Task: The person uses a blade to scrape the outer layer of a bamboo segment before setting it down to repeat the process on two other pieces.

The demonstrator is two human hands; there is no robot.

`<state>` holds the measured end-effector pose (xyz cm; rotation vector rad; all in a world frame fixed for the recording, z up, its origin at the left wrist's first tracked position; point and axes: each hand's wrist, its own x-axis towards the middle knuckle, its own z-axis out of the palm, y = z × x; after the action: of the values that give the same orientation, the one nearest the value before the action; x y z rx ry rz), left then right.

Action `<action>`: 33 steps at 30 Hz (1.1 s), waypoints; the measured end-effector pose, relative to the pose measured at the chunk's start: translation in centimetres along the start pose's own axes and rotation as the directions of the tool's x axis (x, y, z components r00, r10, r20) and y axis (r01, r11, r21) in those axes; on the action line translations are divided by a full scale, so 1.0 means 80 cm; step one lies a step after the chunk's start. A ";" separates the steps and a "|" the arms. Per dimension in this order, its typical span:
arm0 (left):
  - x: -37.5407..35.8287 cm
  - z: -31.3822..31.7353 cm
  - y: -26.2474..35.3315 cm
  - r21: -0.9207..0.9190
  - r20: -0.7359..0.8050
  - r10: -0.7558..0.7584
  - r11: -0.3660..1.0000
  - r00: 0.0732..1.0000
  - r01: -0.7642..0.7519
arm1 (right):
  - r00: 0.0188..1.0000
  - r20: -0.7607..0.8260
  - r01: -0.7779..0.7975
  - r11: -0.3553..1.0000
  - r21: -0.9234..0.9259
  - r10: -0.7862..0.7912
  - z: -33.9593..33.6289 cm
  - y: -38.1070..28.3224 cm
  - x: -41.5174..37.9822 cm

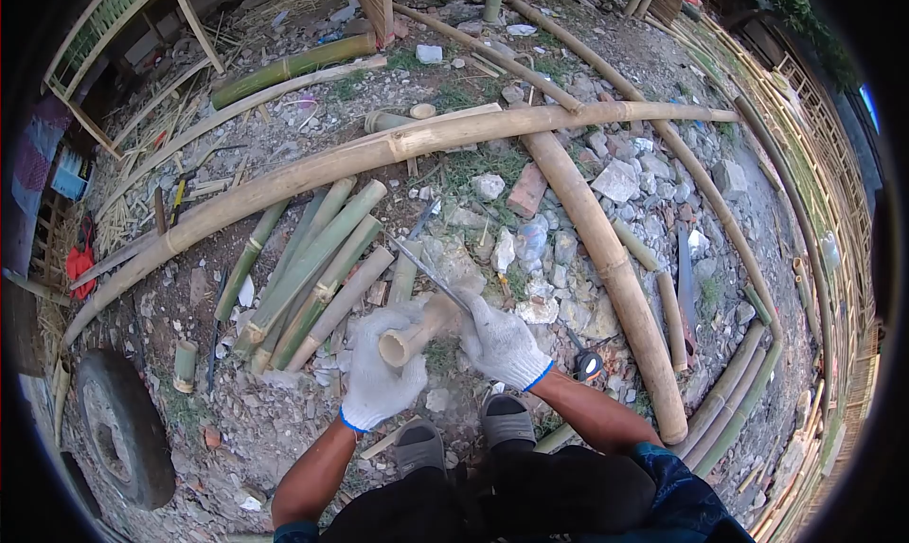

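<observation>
My left hand [374, 368], in a white knitted glove with a blue cuff, is wrapped round a short bamboo tube [417, 337]. The tube's hollow cut end faces me, and its far end looks blurred. In a matching glove, my right hand [502, 339] is closed on a long, thin-bladed knife [428, 270]. The blade slants up and left from the hand, close past the tube's far end. The knife's handle is hidden inside my right fist. Several cut bamboo lengths [312, 268] lie side by side just beyond my left hand.
A long bamboo pole [379, 150] crosses the ground ahead, and a thick one [606, 278] lies to the right. An old tyre [123, 429] stands left. Near my right forearm are a tape measure [588, 364] and a saw-like blade [685, 268]. Rubble covers the ground.
</observation>
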<state>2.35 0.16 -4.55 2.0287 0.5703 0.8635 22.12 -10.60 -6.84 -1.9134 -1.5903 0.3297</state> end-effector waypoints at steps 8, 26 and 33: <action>0.000 0.003 0.001 -0.071 -0.050 -0.019 0.997 0.999 0.015 | 0.999 -0.004 0.041 0.999 -0.035 -0.041 0.002 -0.004 0.005; 0.004 -0.012 0.004 -0.125 0.076 0.074 0.990 0.994 -0.064 | 0.997 0.075 -0.005 0.996 -0.087 0.011 0.001 0.007 0.002; 0.006 -0.019 0.002 -0.111 0.118 0.082 0.991 0.990 -0.069 | 0.999 0.025 0.047 0.998 -0.036 -0.046 0.004 0.001 0.006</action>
<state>1.54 1.16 -3.58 2.0000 0.3733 0.7908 22.14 -10.04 -7.00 -1.9031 -1.6647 0.3065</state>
